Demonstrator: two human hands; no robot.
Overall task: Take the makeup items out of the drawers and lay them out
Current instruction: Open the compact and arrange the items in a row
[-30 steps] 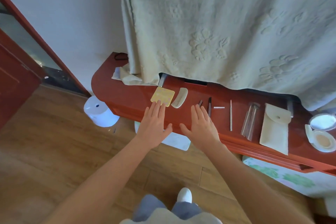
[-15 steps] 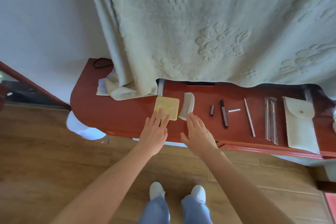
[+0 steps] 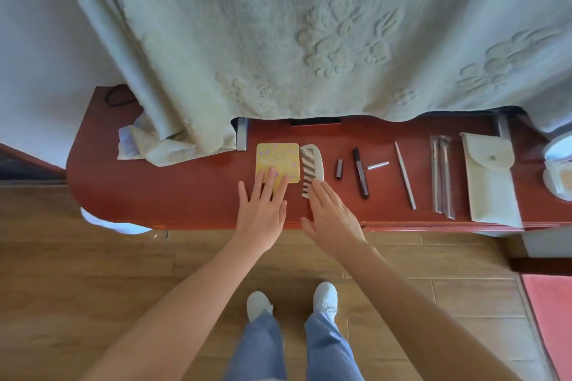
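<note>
Red counter (image 3: 170, 195) below a draped cloth (image 3: 309, 40) bears the yellow card (image 3: 277, 155) under flat fingers of the released left grip (image 3: 263, 210) and the comb (image 3: 314, 164) at the fingertips of the released right grip (image 3: 332, 219), probably being squared.

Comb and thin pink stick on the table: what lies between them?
The head view shows three things there: a small dark cap, a long dark pen and a short silver tube.
</note>
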